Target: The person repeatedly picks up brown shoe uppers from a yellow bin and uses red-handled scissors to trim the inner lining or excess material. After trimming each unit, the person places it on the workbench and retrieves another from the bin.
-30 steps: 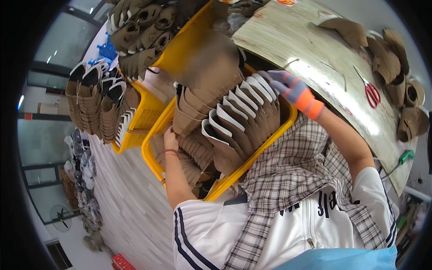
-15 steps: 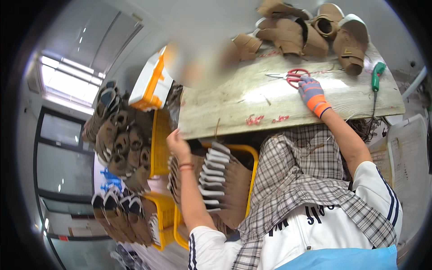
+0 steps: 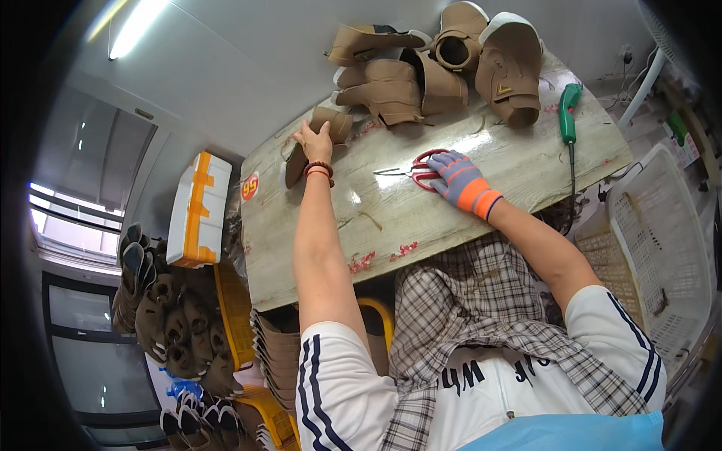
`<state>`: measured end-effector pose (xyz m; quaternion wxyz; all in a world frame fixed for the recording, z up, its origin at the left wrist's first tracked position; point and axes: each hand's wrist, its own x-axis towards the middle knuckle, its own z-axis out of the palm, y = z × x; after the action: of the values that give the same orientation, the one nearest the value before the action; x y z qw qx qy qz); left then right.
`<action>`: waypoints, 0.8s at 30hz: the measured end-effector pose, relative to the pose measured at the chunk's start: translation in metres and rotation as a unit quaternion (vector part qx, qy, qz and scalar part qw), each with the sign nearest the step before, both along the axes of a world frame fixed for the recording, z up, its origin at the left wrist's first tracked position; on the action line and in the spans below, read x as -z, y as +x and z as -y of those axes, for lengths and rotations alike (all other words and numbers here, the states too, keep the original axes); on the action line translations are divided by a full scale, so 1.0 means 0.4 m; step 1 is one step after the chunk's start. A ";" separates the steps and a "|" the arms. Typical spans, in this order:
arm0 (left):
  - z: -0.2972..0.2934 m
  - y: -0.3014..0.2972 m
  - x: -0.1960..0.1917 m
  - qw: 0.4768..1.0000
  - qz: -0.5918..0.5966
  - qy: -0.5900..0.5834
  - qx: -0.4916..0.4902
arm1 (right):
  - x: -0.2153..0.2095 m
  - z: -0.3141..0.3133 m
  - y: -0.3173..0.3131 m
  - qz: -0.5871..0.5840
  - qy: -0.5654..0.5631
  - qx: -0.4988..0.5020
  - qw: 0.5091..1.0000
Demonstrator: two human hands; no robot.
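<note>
My left hand reaches over the table's left end, its fingers bent round a brown shoe upper; part of the upper is hidden behind the hand. Another brown piece sits just beyond the fingers. In a grey and orange glove, my right hand lies on the table with its fingers closed over the red handles of the scissors. The blades lie flat, pointing left. At the back of the table several brown shoe uppers with white parts are heaped.
A green corded tool lies at the right, its cord running off the front edge. Yellow baskets of brown uppers stand left and below the table. A white and orange box is at the left, a white plastic basket at the right.
My left hand has moved up from beside the basket at the table's front to the upper at the far left. The right hand stays on the scissors. The view has shifted.
</note>
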<state>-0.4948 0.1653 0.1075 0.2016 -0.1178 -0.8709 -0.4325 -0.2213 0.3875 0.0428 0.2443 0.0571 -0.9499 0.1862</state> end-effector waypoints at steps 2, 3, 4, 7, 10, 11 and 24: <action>0.024 0.006 0.034 0.991 -0.085 -0.099 -0.016 | 0.005 -0.006 -0.003 0.036 0.010 0.025 0.999; 0.033 0.041 0.047 0.992 -0.068 -0.103 0.008 | 0.007 -0.021 -0.001 0.082 0.038 0.050 0.995; 0.074 0.064 0.043 0.995 -0.029 -0.095 0.022 | -0.003 -0.029 0.005 0.127 0.064 0.073 0.987; 0.227 0.186 0.063 0.989 -0.061 0.136 0.012 | -0.079 0.002 0.075 0.219 0.203 0.114 0.947; 0.304 0.341 -0.027 0.980 0.047 0.080 0.174 | -0.113 -0.025 0.121 0.293 0.181 0.129 0.930; 0.320 0.391 -0.056 0.966 0.082 0.082 0.231 | -0.130 -0.026 0.136 0.318 0.160 0.125 0.926; 0.276 0.864 -0.087 0.737 0.397 0.047 0.545 | -0.039 0.060 0.388 0.159 -0.204 0.032 0.966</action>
<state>-0.1491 0.0550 0.1423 -0.4270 -0.3802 -0.6374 -0.5166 -0.0662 0.3634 0.0586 0.1028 -0.0543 -0.9197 0.3750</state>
